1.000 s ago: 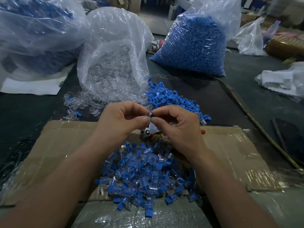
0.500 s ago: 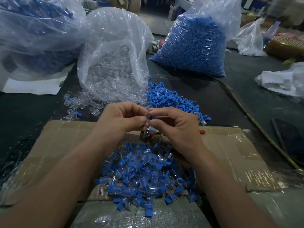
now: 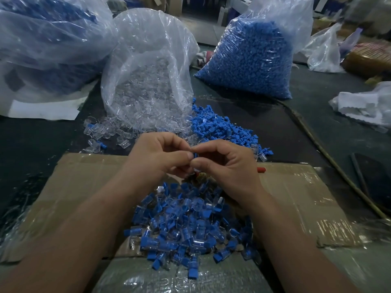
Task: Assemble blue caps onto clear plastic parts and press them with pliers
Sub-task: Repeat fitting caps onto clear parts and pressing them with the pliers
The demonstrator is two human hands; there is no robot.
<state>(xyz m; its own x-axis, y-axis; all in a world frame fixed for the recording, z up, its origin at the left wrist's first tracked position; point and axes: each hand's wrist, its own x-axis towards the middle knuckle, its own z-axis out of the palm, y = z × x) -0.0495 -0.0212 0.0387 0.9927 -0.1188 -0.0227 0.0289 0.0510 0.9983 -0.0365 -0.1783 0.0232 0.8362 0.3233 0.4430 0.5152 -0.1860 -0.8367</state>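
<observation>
While finished pieces point(image 3: 186, 225) are lying heaped nearest, the left hand point(image 3: 156, 157) and right hand point(image 3: 228, 166) are jointly pinching a blue cap point(image 3: 195, 155) above them, probably seating it, with loose caps point(image 3: 220, 127) and the clear-parts bag point(image 3: 148, 81) lying in reach beyond.

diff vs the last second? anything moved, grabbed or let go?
Barely anything. Left hand and right hand still pinch the same small part between their fingertips, only shifting it slightly; nothing let go. Assembled pile, loose blue caps and clear-parts bag unchanged.
</observation>
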